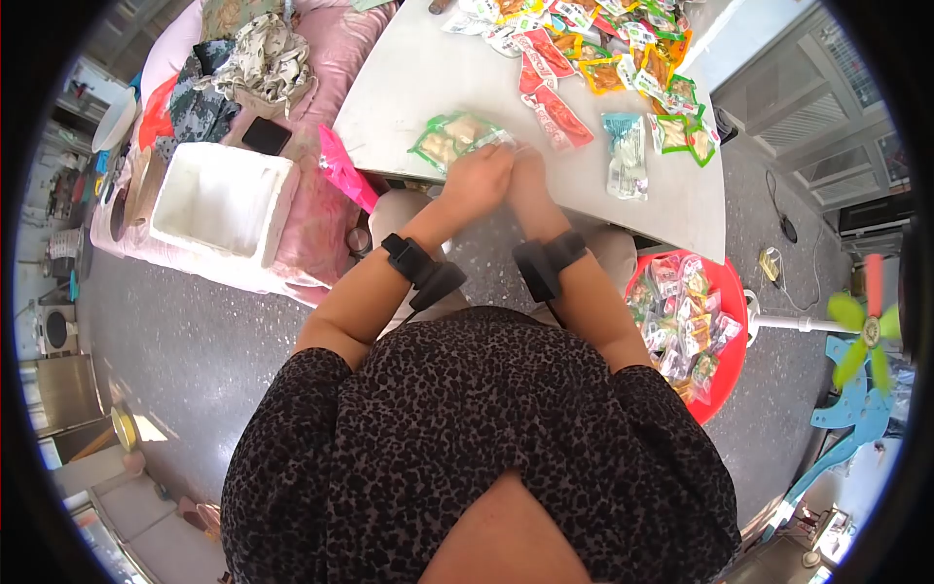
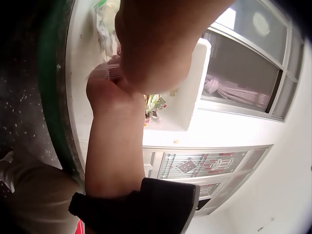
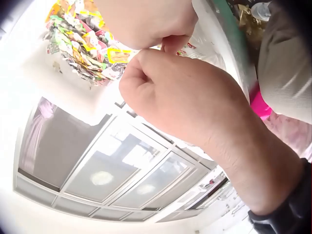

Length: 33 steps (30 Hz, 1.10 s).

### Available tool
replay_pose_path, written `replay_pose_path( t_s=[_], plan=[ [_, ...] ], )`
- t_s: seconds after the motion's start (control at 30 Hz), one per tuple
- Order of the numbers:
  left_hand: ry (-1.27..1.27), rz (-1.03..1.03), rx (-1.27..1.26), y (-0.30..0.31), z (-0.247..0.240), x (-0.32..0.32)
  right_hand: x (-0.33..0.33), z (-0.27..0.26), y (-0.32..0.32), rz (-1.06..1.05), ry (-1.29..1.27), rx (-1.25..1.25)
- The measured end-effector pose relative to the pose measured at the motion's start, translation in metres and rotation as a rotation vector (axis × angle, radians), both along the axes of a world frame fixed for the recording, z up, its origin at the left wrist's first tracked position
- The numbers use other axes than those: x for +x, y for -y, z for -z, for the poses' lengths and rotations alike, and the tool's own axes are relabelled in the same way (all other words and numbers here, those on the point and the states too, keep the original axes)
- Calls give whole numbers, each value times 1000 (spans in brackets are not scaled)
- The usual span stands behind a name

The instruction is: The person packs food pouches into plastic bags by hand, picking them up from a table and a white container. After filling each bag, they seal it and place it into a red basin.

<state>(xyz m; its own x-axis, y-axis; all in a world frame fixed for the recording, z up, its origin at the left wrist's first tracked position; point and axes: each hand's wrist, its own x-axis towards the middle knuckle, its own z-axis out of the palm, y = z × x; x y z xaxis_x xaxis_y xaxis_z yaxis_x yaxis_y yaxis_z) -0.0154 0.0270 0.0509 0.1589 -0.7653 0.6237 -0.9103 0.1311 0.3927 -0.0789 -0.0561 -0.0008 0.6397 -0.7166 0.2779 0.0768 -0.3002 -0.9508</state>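
A clear snack packet [image 1: 457, 138] with green edges and pale pieces inside extends over the table's near edge from my two hands. My left hand [image 1: 482, 177] has its fingers curled on the packet's near end. Right beside it, my right hand [image 1: 528, 178] pinches the same end, slightly blurred. Clear striped plastic [image 2: 114, 71] shows between the hands in the left wrist view. Seen from the right wrist, the curled left hand [image 3: 180, 92] meets the right hand [image 3: 146, 19], and their fingertips are mostly hidden.
Many colourful snack packets [image 1: 623, 49] are heaped at the table's far side. Red packets [image 1: 556, 117] and a blue-white packet [image 1: 626, 156] lie nearer. A red basin [image 1: 732, 336] of packets stands at right. On the bed at left sit a foam box [image 1: 277, 209] and phone [image 1: 266, 136].
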Motion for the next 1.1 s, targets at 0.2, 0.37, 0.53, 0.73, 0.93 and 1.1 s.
replay_pose_path(
  t_s=[0.2,0.37,0.53,0.73,0.93,1.1],
  plan=[
    [69,22,112,-1,15,7,2,-5,3,-140,140,496],
    [127,38,5,-25,7,1,-13,-10,-2,-205,228,591],
    [333,-53,-72,-45,27,3,-11,11,8,-220,442,1123],
    [255,88,-150,-28,22,26,-33,-12,7,-66,68,894],
    [-61,170,-148,-21,-32,47,-64,-61,22,42,124,379],
    [-774,219,279,-20,-81,51,-71,-104,25,-52,-8,-107]
  ],
)
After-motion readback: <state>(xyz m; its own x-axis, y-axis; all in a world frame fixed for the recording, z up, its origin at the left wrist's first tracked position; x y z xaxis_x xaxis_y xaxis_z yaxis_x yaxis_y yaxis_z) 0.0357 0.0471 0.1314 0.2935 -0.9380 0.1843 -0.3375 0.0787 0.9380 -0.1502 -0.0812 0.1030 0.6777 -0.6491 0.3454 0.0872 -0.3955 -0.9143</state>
